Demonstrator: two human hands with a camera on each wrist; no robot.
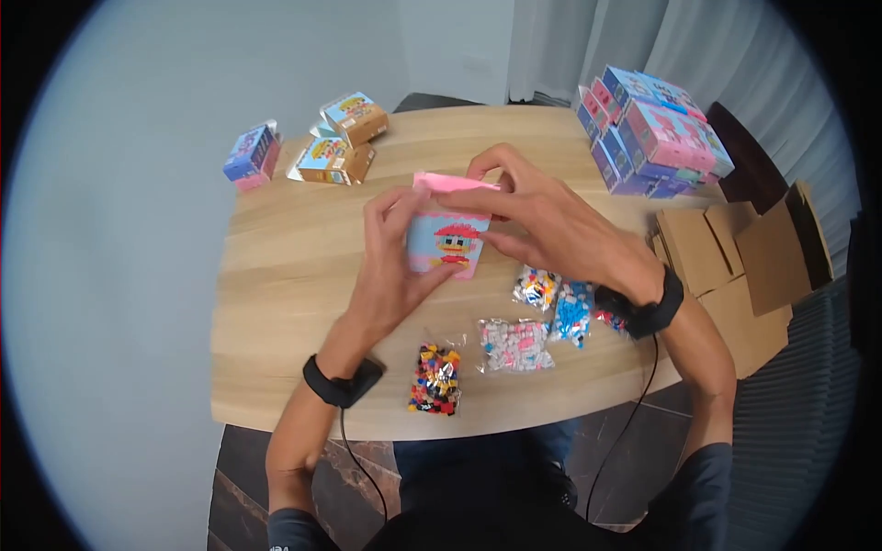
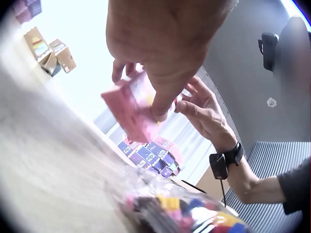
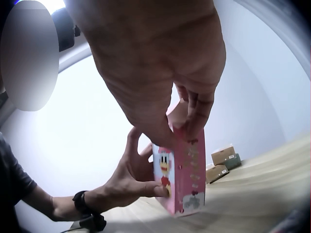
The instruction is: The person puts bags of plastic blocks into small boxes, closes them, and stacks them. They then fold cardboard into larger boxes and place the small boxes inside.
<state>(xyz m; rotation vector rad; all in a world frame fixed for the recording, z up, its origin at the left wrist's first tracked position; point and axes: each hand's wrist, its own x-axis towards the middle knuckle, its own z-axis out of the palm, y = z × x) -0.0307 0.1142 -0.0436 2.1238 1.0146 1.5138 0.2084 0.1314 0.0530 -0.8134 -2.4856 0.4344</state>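
While the left hand [image 1: 386, 253] grips a small pink-and-blue box [image 1: 430, 241] at the center of the head view, its thumb across the printed front, the right hand [image 1: 560, 220] is clamped on the box's upper edge, by a raised pink flap [image 1: 448, 182]. One grasp low and one high probably steadies the thin-walled, glossy card; whether its base meets the wood-grained tabletop [image 1: 294, 248] is hard to tell. Clear, crinkled plastic bags lie below and to the right, seemingly set close for easy reach: a multicolored bag [image 1: 434, 378] at lower center, a pink-and-white bag [image 1: 516, 346] beside it and a blue-and-white bag [image 1: 573, 312] farther right, all plump with tiny, hard-looking pieces. Angular brown boxes [image 1: 335, 161] sit upper left, apparently kept aside; a blocky stack of printed boxes [image 1: 661, 138] fills the upper right, above a matte cardboard carton [image 1: 703, 253] with flaps spread.
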